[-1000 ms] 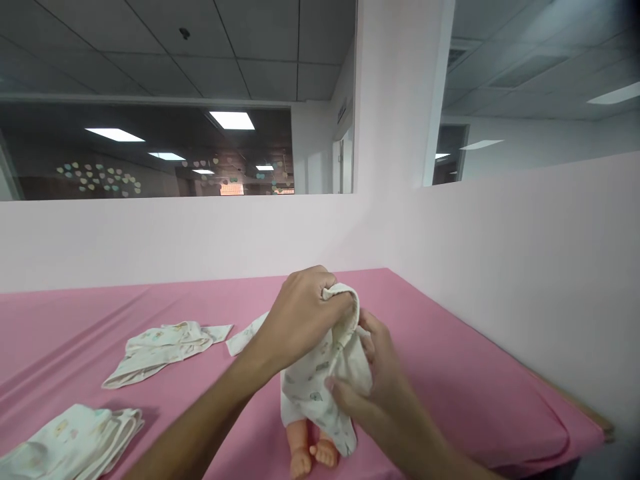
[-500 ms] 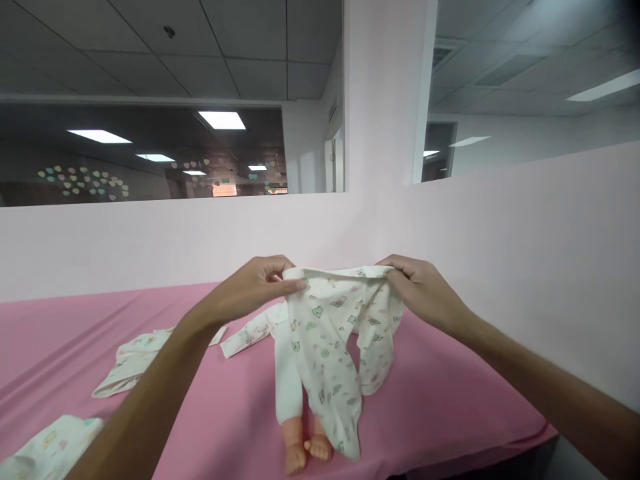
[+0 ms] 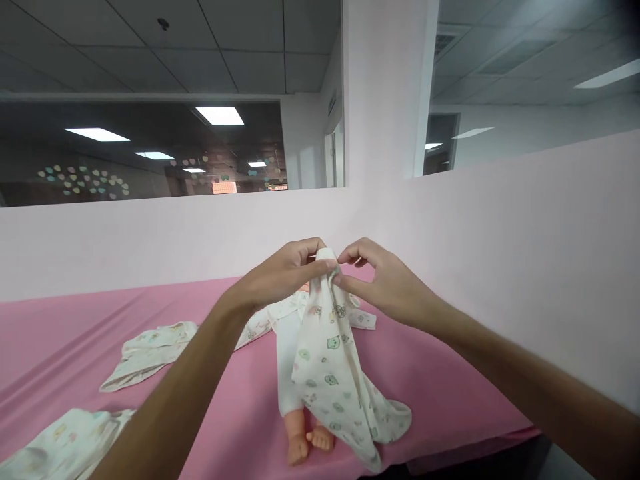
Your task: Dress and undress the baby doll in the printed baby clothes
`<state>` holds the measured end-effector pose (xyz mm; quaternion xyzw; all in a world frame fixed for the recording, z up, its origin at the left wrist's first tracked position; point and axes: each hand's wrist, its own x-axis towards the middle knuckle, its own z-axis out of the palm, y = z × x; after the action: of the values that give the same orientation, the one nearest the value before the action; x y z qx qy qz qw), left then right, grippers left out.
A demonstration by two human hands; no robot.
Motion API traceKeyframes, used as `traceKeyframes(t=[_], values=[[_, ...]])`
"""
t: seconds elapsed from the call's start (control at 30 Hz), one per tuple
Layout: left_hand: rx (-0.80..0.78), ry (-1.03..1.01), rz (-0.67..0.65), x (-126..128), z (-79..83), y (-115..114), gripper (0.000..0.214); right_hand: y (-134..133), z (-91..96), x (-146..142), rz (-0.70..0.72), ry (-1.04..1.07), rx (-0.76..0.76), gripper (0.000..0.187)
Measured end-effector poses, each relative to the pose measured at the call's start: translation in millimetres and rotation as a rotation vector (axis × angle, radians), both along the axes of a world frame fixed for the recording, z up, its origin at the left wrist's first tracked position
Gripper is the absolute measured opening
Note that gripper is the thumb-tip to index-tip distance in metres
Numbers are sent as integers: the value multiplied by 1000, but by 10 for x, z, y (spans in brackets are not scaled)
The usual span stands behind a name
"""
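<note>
A pair of white baby pants with small green animal prints hangs from my left hand, which pinches the gathered waistband between thumb and fingers. My right hand is at the right side of the waistband, thumb and forefinger apart, their tips at the cloth. Behind the pants a baby doll lies on the pink sheet, its bare feet toward me. The doll wears white bottoms and a printed top with the sleeves spread. The pants hide much of its body.
Two folded printed baby garments lie at the left: one farther back, one near the front, partly behind my left forearm. A pale wall with windows rises behind the bed, and another wall borders the right.
My hands held the waistband stretched wide; now they have come together and the waistband is bunched in my left hand. The right hand's fingers have parted. The pants' legs swung to the right.
</note>
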<state>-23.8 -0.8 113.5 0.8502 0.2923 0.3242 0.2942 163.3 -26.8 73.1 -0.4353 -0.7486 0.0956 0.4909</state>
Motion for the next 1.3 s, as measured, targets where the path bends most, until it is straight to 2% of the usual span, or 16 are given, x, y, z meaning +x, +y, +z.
traceKeyframes(t=[0.1,0.23,0.37,0.4,0.5,0.53,0.63,0.73,0.8,0.87,0.93,1.0,1.07,1.13,1.3], values=[[-24,54,-58,-50,4,11,21,57,55,43,82,9,-79,31],[33,104,-16,-86,0,29,24,89,85,88,307,49,-260,17],[108,109,19,-99,-5,62,28,102,86,126,314,132,-267,17],[114,108,4,-99,-4,67,27,105,82,131,332,134,-287,17],[150,114,-25,-92,-4,71,26,110,56,135,389,88,-346,29],[168,122,-23,-88,-6,71,26,112,44,137,394,67,-354,27],[225,151,25,-75,-34,84,24,124,11,154,469,74,-405,17],[308,171,138,-52,-89,104,24,146,-29,163,693,208,-491,19],[363,194,204,-19,-126,102,24,151,-76,146,773,289,-525,23],[408,207,245,27,-150,83,24,135,-142,112,701,301,-519,26],[408,200,242,78,-159,50,23,99,-216,68,514,251,-446,28],[356,174,219,120,-160,19,21,58,-279,24,330,189,-355,32],[290,154,203,144,-163,3,19,36,-315,-9,247,160,-319,28],[237,150,195,140,-173,10,20,50,-321,-15,286,173,-389,18],[92,219,161,62,-210,130,22,202,-273,99,425,386,-745,24]])
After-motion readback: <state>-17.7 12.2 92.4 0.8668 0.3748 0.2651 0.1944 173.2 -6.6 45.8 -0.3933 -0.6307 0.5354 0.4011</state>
